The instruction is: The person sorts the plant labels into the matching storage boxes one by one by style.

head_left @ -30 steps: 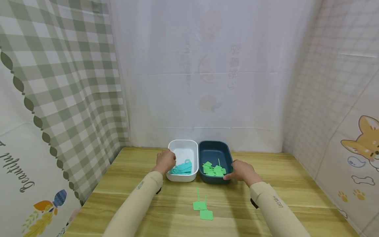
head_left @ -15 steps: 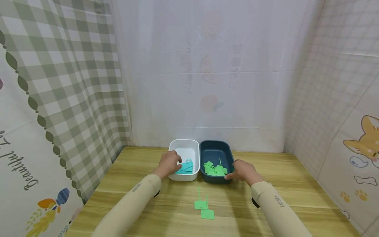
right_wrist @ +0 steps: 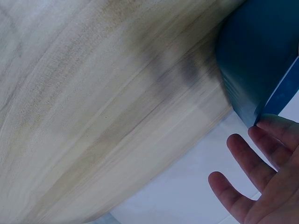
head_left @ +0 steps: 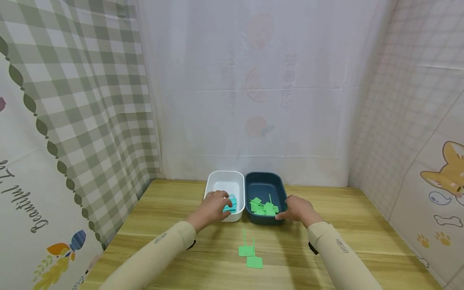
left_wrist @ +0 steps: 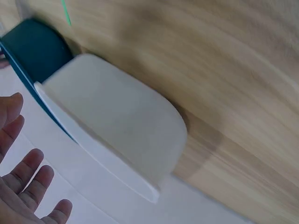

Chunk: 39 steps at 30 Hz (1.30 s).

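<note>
In the head view a white bin [head_left: 217,179] holds turquoise flat tags [head_left: 232,201] with a ring-shaped loop. My left hand [head_left: 214,207] is over the bin's near left part, hiding some of the tags. The left wrist view shows its fingers [left_wrist: 32,163] spread and holding nothing. Beside the white bin stands a dark blue bin [head_left: 262,187] with several green cable-tie tags [head_left: 264,207]. My right hand [head_left: 299,209] is at that bin's near right corner. In the right wrist view its fingers [right_wrist: 252,161] are spread, with a fingertip touching the rim.
On the wooden table [head_left: 308,262], two green tie tags [head_left: 250,257] lie in front of the bins, thin tails pointing away. A pale curtain [head_left: 217,121] hangs behind the table. Checked cloth [head_left: 98,80] hangs at the left, patterned cloth [head_left: 409,161] at the right.
My left hand has come from the white bin's left side, nearer and to the right, its fingers opening out. The right hand stays at the dark bin. The view shifted slightly.
</note>
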{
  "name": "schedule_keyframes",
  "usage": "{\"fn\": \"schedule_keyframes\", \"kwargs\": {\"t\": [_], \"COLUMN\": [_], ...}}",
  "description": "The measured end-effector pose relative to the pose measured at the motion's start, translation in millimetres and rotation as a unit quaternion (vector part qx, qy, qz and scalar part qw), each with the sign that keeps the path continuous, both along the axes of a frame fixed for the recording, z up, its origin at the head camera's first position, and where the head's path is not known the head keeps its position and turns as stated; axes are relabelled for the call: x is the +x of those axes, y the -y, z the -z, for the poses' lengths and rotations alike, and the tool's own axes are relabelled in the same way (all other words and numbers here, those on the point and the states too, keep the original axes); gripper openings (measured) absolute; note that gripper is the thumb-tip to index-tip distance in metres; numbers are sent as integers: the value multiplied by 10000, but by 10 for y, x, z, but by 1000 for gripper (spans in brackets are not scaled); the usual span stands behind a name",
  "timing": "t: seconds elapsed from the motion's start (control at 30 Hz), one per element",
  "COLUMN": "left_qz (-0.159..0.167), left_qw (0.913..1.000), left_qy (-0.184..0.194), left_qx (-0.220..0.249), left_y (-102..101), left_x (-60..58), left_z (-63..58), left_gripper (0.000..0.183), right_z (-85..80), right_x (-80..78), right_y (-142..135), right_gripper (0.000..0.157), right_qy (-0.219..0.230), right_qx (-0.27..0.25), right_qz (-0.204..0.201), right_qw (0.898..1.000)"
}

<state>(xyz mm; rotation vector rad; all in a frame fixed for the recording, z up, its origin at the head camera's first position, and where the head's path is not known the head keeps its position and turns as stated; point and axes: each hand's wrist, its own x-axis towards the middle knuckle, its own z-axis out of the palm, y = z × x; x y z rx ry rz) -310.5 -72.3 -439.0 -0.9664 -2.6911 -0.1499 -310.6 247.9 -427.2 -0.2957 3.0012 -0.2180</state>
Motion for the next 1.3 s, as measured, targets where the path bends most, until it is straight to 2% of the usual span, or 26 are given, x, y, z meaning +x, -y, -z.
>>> {"fn": "schedule_keyframes", "kwargs": {"t": [0.17,0.3,0.4,0.6,0.8,1.0,1.1,1.3], "left_qz": [302,697,1019,1385,1459,1385,1279,1240], "left_qw": [9994,9970,9937,9859,9777,9707,9691,9692], "left_qy": [-107,-172,-70,249,118,-303,-452,-412], "left_qx": [-131,-303,-463,-906,-1508,-1938,-2062,-2085], "left_y": [-82,-148,-198,-288,-340,-324,-287,-254], "left_x": [146,263,329,401,414,409,407,397], "left_z": [17,59,115,258,414,499,517,527], "left_gripper": [16,16,17,18,21,18,13,13], "right_z": [8,11,8,12,23,16,9,8], "right_x": [-6,-7,-3,-3,2,10,14,14], "right_y": [-4,-9,-10,-7,-6,3,6,-2], "right_gripper": [81,81,81,81,80,80,80,79], "right_qy": [7,-16,-7,46,58,67,43,-24], "right_qx": [13,21,27,27,0,19,13,20], "right_qz": [-1,-16,-10,7,6,-5,-32,-73], "right_qw": [10000,10000,10000,10000,10000,10000,10000,10000]}}
